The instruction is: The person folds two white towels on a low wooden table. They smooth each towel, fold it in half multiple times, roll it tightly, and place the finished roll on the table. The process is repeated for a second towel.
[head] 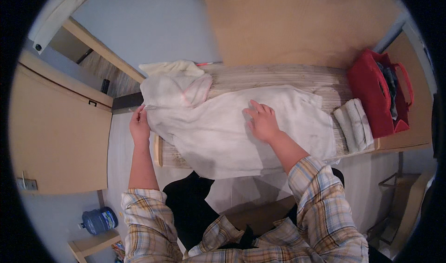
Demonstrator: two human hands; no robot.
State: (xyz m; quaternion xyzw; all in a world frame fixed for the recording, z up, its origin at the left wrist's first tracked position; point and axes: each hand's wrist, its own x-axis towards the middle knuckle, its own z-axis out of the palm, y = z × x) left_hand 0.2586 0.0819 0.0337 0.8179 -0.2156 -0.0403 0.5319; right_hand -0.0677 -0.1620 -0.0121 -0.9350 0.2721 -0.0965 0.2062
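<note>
A large white cloth [223, 130] lies spread over the table, its lower edge hanging past the front. My left hand [139, 125] pinches the cloth's left end between thumb and fingers. Over the middle of the cloth is my right hand [262, 121], fingers apart and holding nothing; whether its fingertips touch the fabric I cannot tell. Behind the left end, a crumpled white cloth with pink edging [195, 88] rests partly against a cream cloth [170, 67].
A folded light towel [354, 125] sits at the table's right end, beside a red bag [371, 92] with fabric inside. A red pen-like object [205, 64] lies along the back. The striped tabletop [278, 74] shows behind the cloth. A blue water jug [100, 220] stands lower left.
</note>
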